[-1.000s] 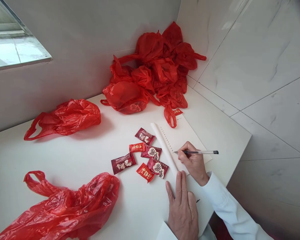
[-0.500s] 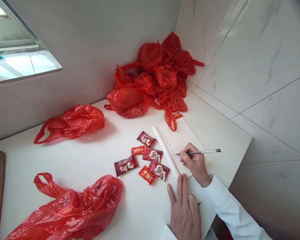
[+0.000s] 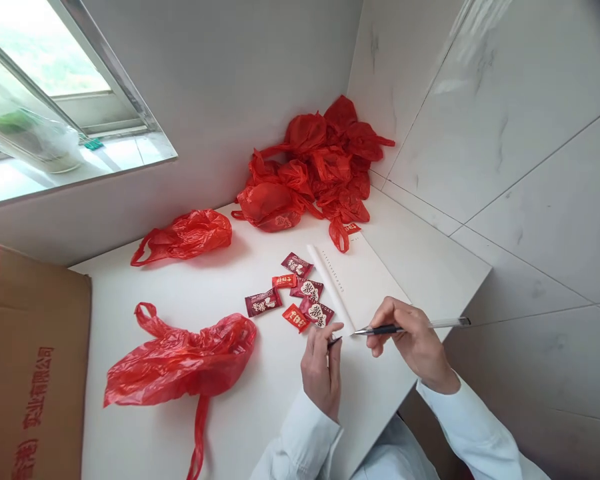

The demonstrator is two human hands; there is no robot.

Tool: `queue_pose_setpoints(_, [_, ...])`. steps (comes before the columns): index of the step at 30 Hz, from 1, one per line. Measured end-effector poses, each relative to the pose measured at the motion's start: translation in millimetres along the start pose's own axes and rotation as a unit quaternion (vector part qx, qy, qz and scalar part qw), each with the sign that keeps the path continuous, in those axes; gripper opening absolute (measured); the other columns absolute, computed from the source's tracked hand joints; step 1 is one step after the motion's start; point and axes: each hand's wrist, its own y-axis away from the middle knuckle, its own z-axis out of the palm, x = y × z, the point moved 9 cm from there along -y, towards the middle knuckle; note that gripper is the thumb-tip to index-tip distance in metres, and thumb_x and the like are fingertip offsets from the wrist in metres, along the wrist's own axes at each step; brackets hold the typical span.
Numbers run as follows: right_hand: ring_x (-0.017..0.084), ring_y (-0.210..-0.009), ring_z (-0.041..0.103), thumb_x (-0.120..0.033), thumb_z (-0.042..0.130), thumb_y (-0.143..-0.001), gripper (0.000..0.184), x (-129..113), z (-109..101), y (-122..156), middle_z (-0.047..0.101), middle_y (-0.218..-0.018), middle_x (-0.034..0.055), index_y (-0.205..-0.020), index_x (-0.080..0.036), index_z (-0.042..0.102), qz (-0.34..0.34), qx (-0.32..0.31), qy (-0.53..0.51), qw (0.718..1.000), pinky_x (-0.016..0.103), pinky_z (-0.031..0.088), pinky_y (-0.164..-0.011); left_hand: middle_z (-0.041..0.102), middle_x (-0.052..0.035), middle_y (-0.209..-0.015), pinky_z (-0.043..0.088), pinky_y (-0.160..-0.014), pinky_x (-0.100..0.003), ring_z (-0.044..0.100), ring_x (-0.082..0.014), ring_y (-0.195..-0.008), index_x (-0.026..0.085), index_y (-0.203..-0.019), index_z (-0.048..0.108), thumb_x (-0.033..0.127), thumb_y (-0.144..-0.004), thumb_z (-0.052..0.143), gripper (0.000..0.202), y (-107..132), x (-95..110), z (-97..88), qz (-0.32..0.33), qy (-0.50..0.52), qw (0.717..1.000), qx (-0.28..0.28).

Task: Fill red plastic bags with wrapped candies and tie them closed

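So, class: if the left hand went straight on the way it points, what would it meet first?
Probably the nearest maroon packet just ahead of the left hand, though the hand's height above the table is unclear.

Left hand (image 3: 321, 373) in a pinch, right hand (image 3: 416, 343) curled in a writing grip, hands apart

On the brown cardboard box (image 3: 35, 360), the red printed characters 实业有限公司 can be read, running sideways. The dark-red, flat, shiny sachet (image 3: 317, 311) carries 歡喜 in big characters, and above them the English word "SUGAR". On the small bright-red wrapped packet (image 3: 296, 319), 日 is readable. The white paper with rolled edge (image 3: 373, 277) bears a line of small marks, too tiny for reading.
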Motion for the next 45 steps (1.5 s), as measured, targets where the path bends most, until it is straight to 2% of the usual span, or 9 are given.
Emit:
queue_pose_setpoints(8, [0.013,-0.049,0.057,-0.039,0.045,-0.093,0.033,-10.1,21.3,9.0,0.063,-0.059,0.0009,-0.072,-0.017,0.058,-0.059,0.013,0.041,0.997,0.025,0.046,-0.048,0.049,-0.0010,-0.081,0.044,-0.064,-0.022,0.050,-0.0118,-0.070,0.020,-0.131,0.041,0.008,-0.092,0.038,0.040,11.0,5.2,-4.8,0.045,0.011,0.999,0.028])
queue_pose_setpoints(16, [0.010,-0.048,0.047,-0.041,0.039,-0.096,0.039,0.5,46.2,2.9,0.053,-0.056,-0.0020,-0.068,-0.018,0.052,-0.006,-0.052,0.140,0.989,0.024,0.039,-0.050,0.045,0.0018,-0.075,0.044,-0.063,-0.024,0.049,-0.0131,-0.067,0.023,-0.133,0.036,0.008,-0.087,0.038,0.048,19.7,2.6,-2.9,0.060,0.037,0.997,0.006])
queue_pose_setpoints(23, [0.013,-0.068,0.043,-0.046,0.020,-0.098,0.046,34.7,69.1,-4.9,0.052,-0.081,0.0007,-0.110,-0.023,0.058,0.055,-0.102,0.205,0.972,0.028,0.038,-0.063,0.048,0.0051,-0.070,0.046,-0.059,-0.024,0.052,-0.0114,-0.058,0.023,-0.132,0.031,0.009,-0.088,0.032,0.046,19.0,-12.2,-12.5,-0.005,0.099,0.995,0.023])
queue_pose_setpoints(31, [0.014,-0.061,0.044,-0.060,0.029,-0.092,0.056,68.3,75.5,-3.2,0.058,-0.083,0.0030,-0.121,-0.022,0.058,0.113,-0.056,0.140,0.982,0.028,0.039,-0.056,0.056,0.0031,-0.077,0.052,-0.054,-0.022,0.056,-0.0087,-0.053,0.022,-0.130,0.025,0.004,-0.084,0.024,0.050,21.4,-14.1,-17.6,-0.012,0.117,0.992,0.035])
queue_pose_setpoints(34, [0.017,-0.069,0.054,-0.060,0.040,-0.087,0.052,78.1,61.2,-8.5,0.064,-0.093,0.0048,-0.116,-0.023,0.062,0.126,-0.025,0.118,0.985,0.029,0.045,-0.060,0.060,-0.0029,-0.088,0.056,-0.061,-0.025,0.062,-0.0114,-0.066,0.019,-0.134,0.022,0.003,-0.082,0.027,0.055,22.5,-8.2,-15.8,0.012,0.062,0.997,0.050])
queue_pose_setpoints(37, [0.021,-0.093,0.059,-0.053,0.053,-0.081,0.039,69.6,40.2,-25.5,0.066,-0.101,0.0063,-0.095,-0.021,0.069,0.096,-0.003,0.069,0.993,0.032,0.049,-0.081,0.053,-0.0155,-0.121,0.054,-0.088,-0.039,0.058,-0.0216,-0.109,0.016,-0.140,0.015,0.007,-0.077,0.039,0.068,22.9,5.4,-18.3,0.073,-0.028,0.995,0.054])
queue_pose_setpoints(41, [0.018,-0.069,0.060,-0.048,0.057,-0.075,0.029,32.1,-37.5,-61.9,0.060,-0.062,-0.0004,-0.066,-0.021,0.058,0.007,0.130,0.038,0.991,0.035,0.051,-0.077,0.038,-0.0172,-0.137,0.041,-0.101,-0.056,0.039,-0.0324,-0.128,0.022,-0.137,0.033,0.010,-0.078,0.047,0.062,23.0,7.5,-52.2,0.099,-0.169,0.979,0.057])
queue_pose_setpoints(43, [0.014,-0.047,0.047,-0.049,0.059,-0.072,0.029,9.3,-100.3,-74.9,0.043,-0.046,-0.0062,-0.063,-0.022,0.052,-0.039,0.263,0.170,0.949,0.036,0.049,-0.065,0.045,-0.0149,-0.132,0.030,-0.105,-0.064,0.033,-0.0368,-0.132,0.023,-0.125,0.050,0.011,-0.079,0.050,0.047,23.9,-4.5,-85.6,0.065,-0.230,0.969,0.064])
queue_pose_setpoints(45, [0.020,-0.048,0.052,-0.052,0.061,-0.067,0.029,0.6,-145.1,-94.6,0.053,-0.052,-0.0010,-0.066,-0.024,0.052,-0.013,0.287,0.397,0.872,0.041,0.045,-0.060,0.048,-0.0176,-0.129,0.017,-0.106,-0.071,0.028,-0.0430,-0.133,0.019,-0.114,0.058,0.014,-0.073,0.062,0.041,27.6,-23.1,-122.0,0.017,-0.274,0.959,0.069])
